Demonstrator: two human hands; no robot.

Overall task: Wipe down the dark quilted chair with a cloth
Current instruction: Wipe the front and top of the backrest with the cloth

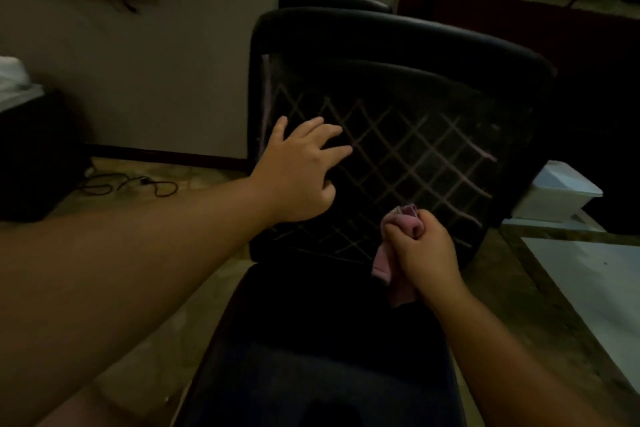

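Dim room, bare wall and a tiled floor (114, 270) behind, so you are working with little light on a very dark surface. Your right hand (420, 246) has its fingers (401, 230) curled tight around a pink cloth (391, 274), which bunches out above the knuckles and hangs below the palm; it sits right at the lower edge of the quilted backrest, though you cannot tell if the cloth actually touches it. Your left hand (298, 166) lies with its fingers (329, 139) spread and fairly straight, flat against the left part of the backrest, well up from the cloth, seemingly bracing it.

Beyond both sets of fingers the chair (398, 149) leans back, its diamond stitching running up and to the right, the seat below your wrists.

Risks, as a judgement: with the cloth wadded so small, you will likely cover only a narrow strip and miss the grooves of the stitching. Push hard without the bracing hand and the chair may swing or roll away. A cable (131, 184) lies on the floor past your left fingers; a shifting chair could snag it.
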